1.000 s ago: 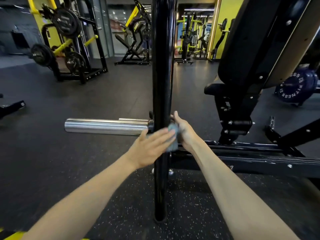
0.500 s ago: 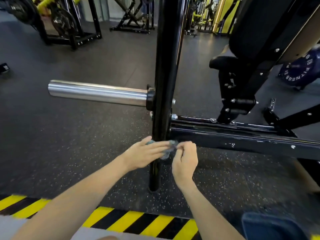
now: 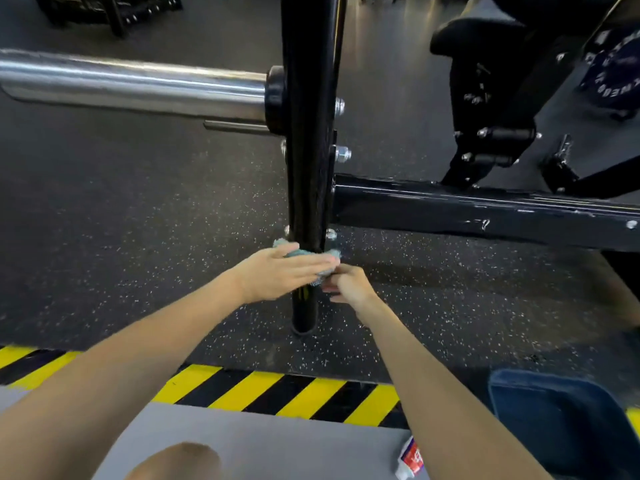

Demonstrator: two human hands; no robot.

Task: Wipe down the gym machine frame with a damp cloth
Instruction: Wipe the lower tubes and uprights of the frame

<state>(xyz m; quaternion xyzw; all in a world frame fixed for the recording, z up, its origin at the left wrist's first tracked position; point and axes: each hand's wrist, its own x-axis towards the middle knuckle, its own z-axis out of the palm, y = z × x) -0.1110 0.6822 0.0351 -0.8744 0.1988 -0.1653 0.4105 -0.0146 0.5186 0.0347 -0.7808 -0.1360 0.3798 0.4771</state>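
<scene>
Left hand (image 3: 277,273), fingers straight and flat, presses a crumpled blue-grey cloth (image 3: 301,252) against the glossy black upright post (image 3: 308,150) of the machine frame, low on the post at frame centre; the right hand (image 3: 349,284) pinches the cloth's right end with curled fingers. A chrome weight sleeve (image 3: 138,84) projects to the upper left and a black cross-beam (image 3: 485,209) runs right. Black speckled rubber flooring (image 3: 138,220) lies beneath, bordered in the lower frame by a yellow-and-black hazard stripe (image 3: 277,393).
</scene>
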